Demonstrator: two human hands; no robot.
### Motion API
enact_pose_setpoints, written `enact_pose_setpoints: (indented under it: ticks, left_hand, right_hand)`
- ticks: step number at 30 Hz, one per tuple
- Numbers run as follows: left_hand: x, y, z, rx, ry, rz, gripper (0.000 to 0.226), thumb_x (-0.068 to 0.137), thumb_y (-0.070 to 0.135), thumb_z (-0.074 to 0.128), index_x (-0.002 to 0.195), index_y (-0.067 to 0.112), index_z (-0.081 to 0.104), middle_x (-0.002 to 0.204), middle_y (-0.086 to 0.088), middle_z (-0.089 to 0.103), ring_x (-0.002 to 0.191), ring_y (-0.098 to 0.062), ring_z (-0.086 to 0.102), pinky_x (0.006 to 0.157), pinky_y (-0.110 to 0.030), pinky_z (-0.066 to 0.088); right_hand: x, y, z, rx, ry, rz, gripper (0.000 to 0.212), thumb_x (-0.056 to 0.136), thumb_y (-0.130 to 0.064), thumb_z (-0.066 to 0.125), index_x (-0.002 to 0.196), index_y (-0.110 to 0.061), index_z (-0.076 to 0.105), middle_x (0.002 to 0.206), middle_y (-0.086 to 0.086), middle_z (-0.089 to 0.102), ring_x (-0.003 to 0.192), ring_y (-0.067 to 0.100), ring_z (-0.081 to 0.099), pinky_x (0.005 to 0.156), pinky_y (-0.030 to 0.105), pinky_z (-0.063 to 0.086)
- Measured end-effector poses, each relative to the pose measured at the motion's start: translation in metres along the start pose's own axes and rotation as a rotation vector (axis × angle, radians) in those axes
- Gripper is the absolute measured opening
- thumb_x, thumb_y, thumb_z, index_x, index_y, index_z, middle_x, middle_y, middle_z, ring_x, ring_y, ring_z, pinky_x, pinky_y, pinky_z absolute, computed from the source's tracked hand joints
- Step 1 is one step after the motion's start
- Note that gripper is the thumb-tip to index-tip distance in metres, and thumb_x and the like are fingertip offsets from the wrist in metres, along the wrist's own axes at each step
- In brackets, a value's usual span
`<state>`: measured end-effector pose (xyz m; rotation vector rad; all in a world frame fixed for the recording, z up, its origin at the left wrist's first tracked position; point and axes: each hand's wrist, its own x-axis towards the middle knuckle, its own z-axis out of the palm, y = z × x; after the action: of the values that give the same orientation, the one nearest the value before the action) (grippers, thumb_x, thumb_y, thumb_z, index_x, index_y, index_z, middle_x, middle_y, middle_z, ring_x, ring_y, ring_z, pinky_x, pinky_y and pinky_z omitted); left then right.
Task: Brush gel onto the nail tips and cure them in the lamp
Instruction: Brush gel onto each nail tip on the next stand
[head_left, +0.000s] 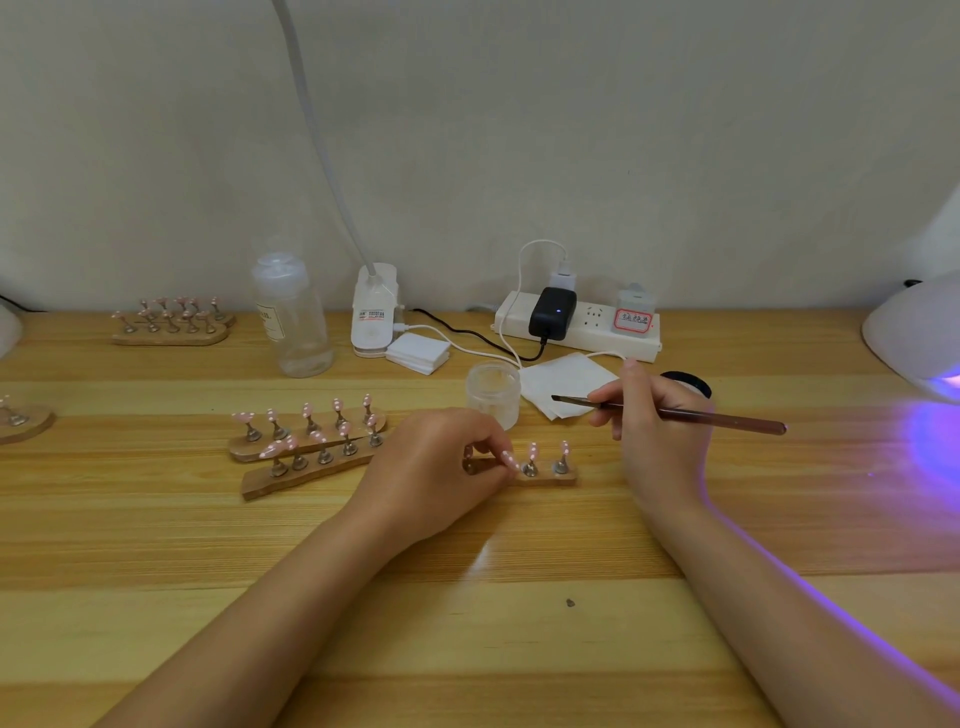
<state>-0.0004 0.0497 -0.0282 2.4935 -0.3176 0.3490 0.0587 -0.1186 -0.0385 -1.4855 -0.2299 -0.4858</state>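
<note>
Two pink white-dotted nail tips (546, 453) show on the wooden strip (545, 475) at the table's (467, 623) centre; its remainder hides under the left hand (441, 467), whose fingers pinch a third. Right hand (652, 415) pinches the brush (670, 413). Lamp (919, 338) is cut off at right, glowing violet.

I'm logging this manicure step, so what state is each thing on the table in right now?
Left hand: pinches a nail tip on the small holder.
Right hand: grips the brush, bristles over the paper wipe.
Gel jar: open, black lid off beside it.
Curing lamp: lit, purple glow.
Black adapter: plugged in, light on.
Clear bottle: capped, upright.
</note>
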Motion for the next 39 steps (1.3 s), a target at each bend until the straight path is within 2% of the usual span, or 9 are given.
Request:
enact_pose_setpoints:
  ticks: [4,9,18,24,26,28,31,35,39]
  left_hand:
    - [-0.0012,-0.0024,-0.0003,-0.069,0.062,0.071,0.012,0.077,0.019,0.07,0.08,0.028,0.064,0.088,0.012,0.066,0.083,-0.003,0.058,0.071,-0.025,0.048]
    - [-0.0034,-0.0035,0.0026,-0.029,0.056,0.062,0.008,0.078,0.021,0.07,0.082,0.027,0.068,0.087,0.011,0.068,0.084,-0.009,0.06,0.073,-0.036,0.05]
    - [-0.002,-0.0037,0.0033,-0.011,0.023,0.032,0.006,0.079,0.026,0.068,0.085,0.028,0.066,0.086,0.012,0.067,0.081,-0.005,0.056,0.076,-0.027,0.048]
    - [-0.0016,-0.005,0.0047,0.021,0.023,0.085,0.007,0.081,0.023,0.066,0.085,0.028,0.064,0.088,0.014,0.067,0.082,0.003,0.057,0.103,-0.01,0.016]
    - [-0.0016,-0.0046,0.0041,0.052,0.037,0.13,0.006,0.081,0.022,0.066,0.085,0.026,0.064,0.093,0.012,0.068,0.087,0.0,0.057,0.107,-0.012,0.011]
    - [-0.0012,-0.0042,0.0034,0.075,0.05,0.191,0.006,0.08,0.019,0.067,0.083,0.023,0.065,0.096,0.009,0.067,0.092,-0.005,0.059,0.109,-0.023,0.015]
    - [-0.002,-0.0047,0.0034,0.146,0.089,0.298,0.009,0.076,0.013,0.072,0.08,0.02,0.067,0.093,0.006,0.067,0.091,-0.01,0.061,0.105,-0.036,0.026]
    - [-0.0015,-0.0063,0.0051,-0.011,0.244,0.306,0.016,0.074,0.005,0.072,0.081,0.017,0.066,0.092,0.004,0.068,0.09,-0.004,0.059,0.101,-0.03,0.034]
    - [-0.0011,-0.0096,0.0036,-0.32,0.39,0.176,0.016,0.077,-0.001,0.067,0.084,0.013,0.064,0.088,0.002,0.068,0.081,-0.004,0.064,0.074,-0.023,0.054]
  right_hand:
    - [-0.0002,0.0003,-0.0003,-0.005,-0.005,0.002,0.043,0.095,-0.014,0.047,0.055,-0.017,0.064,0.044,-0.007,0.058,0.045,0.0,0.053,0.055,0.007,0.041]
    - [0.0007,0.0009,0.0006,-0.007,0.002,0.015,0.043,0.094,-0.014,0.048,0.055,-0.017,0.064,0.044,-0.006,0.059,0.045,0.0,0.052,0.054,0.008,0.041]
    - [0.0004,0.0007,0.0008,-0.017,-0.002,0.02,0.041,0.094,-0.015,0.048,0.056,-0.017,0.064,0.045,-0.006,0.059,0.046,0.0,0.054,0.055,0.007,0.042]
    - [-0.0026,-0.0007,0.0037,-0.061,-0.049,-0.02,0.039,0.095,-0.017,0.048,0.059,-0.018,0.065,0.046,-0.007,0.058,0.046,-0.002,0.052,0.053,0.007,0.04]
    - [-0.0043,-0.0014,0.005,-0.087,-0.078,-0.04,0.038,0.095,-0.017,0.049,0.06,-0.019,0.065,0.051,-0.005,0.059,0.047,-0.003,0.052,0.052,0.007,0.039]
    - [-0.0051,-0.0019,0.0054,-0.105,-0.095,-0.055,0.038,0.095,-0.016,0.049,0.061,-0.018,0.066,0.052,-0.004,0.059,0.047,-0.003,0.053,0.052,0.007,0.038]
    - [-0.0048,-0.0023,0.0049,-0.106,-0.098,-0.049,0.038,0.095,-0.016,0.049,0.061,-0.018,0.066,0.052,-0.004,0.06,0.049,-0.002,0.054,0.053,0.007,0.039]
    - [-0.0044,-0.0023,0.004,-0.101,-0.092,-0.025,0.038,0.095,-0.017,0.049,0.061,-0.019,0.066,0.054,-0.001,0.061,0.048,-0.002,0.052,0.054,0.009,0.039]
    - [-0.0035,-0.0025,0.0035,-0.086,-0.068,-0.005,0.039,0.095,-0.019,0.048,0.06,-0.019,0.065,0.049,-0.007,0.059,0.046,-0.002,0.051,0.053,0.008,0.039]
